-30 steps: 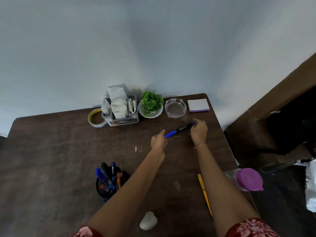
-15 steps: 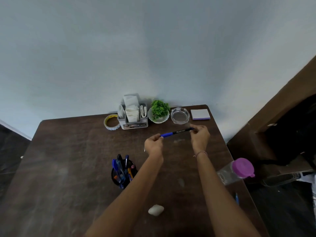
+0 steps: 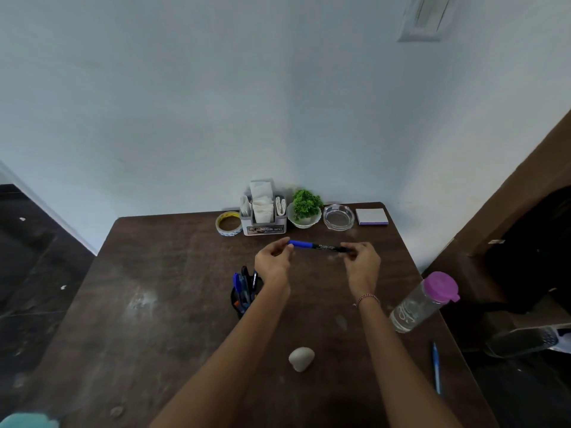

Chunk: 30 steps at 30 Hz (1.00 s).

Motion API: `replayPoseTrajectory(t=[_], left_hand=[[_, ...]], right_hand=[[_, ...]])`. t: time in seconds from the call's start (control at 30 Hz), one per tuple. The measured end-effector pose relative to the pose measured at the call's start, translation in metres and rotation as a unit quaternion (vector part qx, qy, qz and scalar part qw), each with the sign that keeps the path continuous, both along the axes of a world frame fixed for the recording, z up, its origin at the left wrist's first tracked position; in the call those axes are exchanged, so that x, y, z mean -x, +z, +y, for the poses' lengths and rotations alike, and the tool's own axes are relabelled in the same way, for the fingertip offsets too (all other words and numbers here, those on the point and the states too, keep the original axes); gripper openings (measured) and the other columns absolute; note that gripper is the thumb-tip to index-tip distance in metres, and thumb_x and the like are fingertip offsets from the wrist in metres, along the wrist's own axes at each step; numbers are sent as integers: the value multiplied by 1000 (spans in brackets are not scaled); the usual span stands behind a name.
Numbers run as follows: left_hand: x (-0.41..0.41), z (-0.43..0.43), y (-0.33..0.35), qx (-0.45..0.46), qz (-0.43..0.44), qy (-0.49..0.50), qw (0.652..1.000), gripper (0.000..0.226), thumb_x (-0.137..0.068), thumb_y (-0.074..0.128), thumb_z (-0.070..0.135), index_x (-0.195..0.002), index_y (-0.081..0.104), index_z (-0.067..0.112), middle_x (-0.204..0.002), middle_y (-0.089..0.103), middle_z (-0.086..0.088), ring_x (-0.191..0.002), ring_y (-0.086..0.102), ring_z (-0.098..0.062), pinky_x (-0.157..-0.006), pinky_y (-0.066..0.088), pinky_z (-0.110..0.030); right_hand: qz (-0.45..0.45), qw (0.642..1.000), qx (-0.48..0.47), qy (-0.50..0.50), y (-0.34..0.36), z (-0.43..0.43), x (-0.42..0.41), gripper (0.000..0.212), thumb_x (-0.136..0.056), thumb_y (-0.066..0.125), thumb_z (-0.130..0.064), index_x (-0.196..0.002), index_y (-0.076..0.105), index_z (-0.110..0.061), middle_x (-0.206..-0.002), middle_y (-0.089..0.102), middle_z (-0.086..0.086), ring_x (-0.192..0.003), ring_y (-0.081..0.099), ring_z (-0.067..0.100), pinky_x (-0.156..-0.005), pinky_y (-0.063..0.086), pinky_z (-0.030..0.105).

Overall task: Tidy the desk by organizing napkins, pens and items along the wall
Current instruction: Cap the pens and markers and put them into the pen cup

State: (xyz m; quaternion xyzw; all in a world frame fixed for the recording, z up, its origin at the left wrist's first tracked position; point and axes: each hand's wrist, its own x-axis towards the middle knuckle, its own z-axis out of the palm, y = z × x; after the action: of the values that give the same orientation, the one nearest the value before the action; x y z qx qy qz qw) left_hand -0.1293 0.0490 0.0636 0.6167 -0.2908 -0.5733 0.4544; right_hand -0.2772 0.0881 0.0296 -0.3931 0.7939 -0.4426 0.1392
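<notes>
Above the dark brown wooden desk (image 3: pixel 154 304), the left hand (image 3: pixel 273 259) pinches the blue cap end of one blue-and-black marker pen (image 3: pixel 319 246), its long axis lying left to right, nearly level, while the right hand (image 3: pixel 361 262) pinches its black end.
</notes>
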Motion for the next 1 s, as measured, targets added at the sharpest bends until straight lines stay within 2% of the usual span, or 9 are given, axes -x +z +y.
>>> replayPoseTrajectory(t=[0.1, 0.3, 0.4, 0.5, 0.57, 0.7, 0.83, 0.93, 1.0], left_hand=[[-16, 5, 9, 35, 17, 4, 999, 17, -85, 66, 2, -100, 70, 8, -79, 68, 0, -70, 64, -7, -62, 53, -14], [-46, 10, 20, 104, 34, 2, 994, 20, -83, 68, 5, -103, 71, 1, -78, 70, -2, -70, 65, -10, -71, 56, -22], [-61, 14, 27, 148, 34, -10, 988, 17, -83, 68, 5, -100, 70, 1, -81, 70, -2, -67, 65, -2, -66, 53, -13], [-75, 17, 31, 184, 38, -26, 982, 13, -81, 70, 5, -92, 71, 12, -88, 72, -3, -81, 68, -6, -76, 55, -18], [-83, 19, 32, 203, 22, -33, 978, 13, -80, 71, 6, -91, 71, 14, -90, 73, -3, -86, 69, -10, -82, 54, -22], [-95, 19, 38, 234, -36, -39, 971, 11, -79, 73, 6, -87, 70, 14, -81, 71, 6, -74, 67, 4, -72, 53, -12], [-105, 21, 39, 271, -121, -60, 953, 12, -78, 75, 9, -88, 71, 14, -77, 68, 12, -68, 63, 12, -67, 50, -6], [-111, 24, 31, 300, -177, -94, 933, 15, -78, 75, 10, -92, 71, 13, -78, 68, 12, -72, 64, 8, -72, 52, -9], [-116, 26, 23, 315, -199, -114, 921, 16, -78, 75, 8, -93, 71, 12, -79, 67, 13, -75, 65, 7, -73, 51, -8]], right_hand=[[13, 1000, -1, 22, 0, 7, -17, 24, -79, 68, 0, -101, 71, -12, -99, 60, 3, -89, 60, 15, -84, 49, 24], [31, 997, -40, 63, 2, 16, -51, 23, -82, 67, -7, -101, 70, -20, -100, 64, -2, -95, 60, 13, -83, 53, 29], [25, 994, -49, 93, 6, 20, -69, 21, -81, 69, -12, -101, 71, -20, -99, 68, -3, -92, 61, 10, -80, 50, 22], [15, 990, -69, 119, 9, 23, -86, 20, -79, 71, -17, -99, 72, -22, -96, 72, -3, -87, 65, 9, -78, 51, 23], [12, 986, -92, 139, 10, 23, -98, 22, -79, 71, -21, -101, 72, -21, -96, 73, -2, -87, 65, 8, -77, 50, 21], [14, 975, -126, 180, 11, 21, -119, 27, -83, 69, -20, -109, 69, -16, -104, 71, -1, -94, 64, 9, -78, 44, 15], [6, 974, -73, 212, 17, 19, -130, 25, -84, 66, -9, -109, 67, -7, -103, 69, 7, -88, 63, 10, -83, 49, 17], [0, 976, -27, 216, 28, 17, -135, 24, -83, 66, -5, -106, 67, -10, -99, 66, 5, -78, 59, 6, -68, 46, 5], [-17, 973, -11, 228, 34, 16, -138, 23, -83, 66, -6, -105, 67, -13, -96, 66, 4, -71, 61, 3, -64, 46, 4]])
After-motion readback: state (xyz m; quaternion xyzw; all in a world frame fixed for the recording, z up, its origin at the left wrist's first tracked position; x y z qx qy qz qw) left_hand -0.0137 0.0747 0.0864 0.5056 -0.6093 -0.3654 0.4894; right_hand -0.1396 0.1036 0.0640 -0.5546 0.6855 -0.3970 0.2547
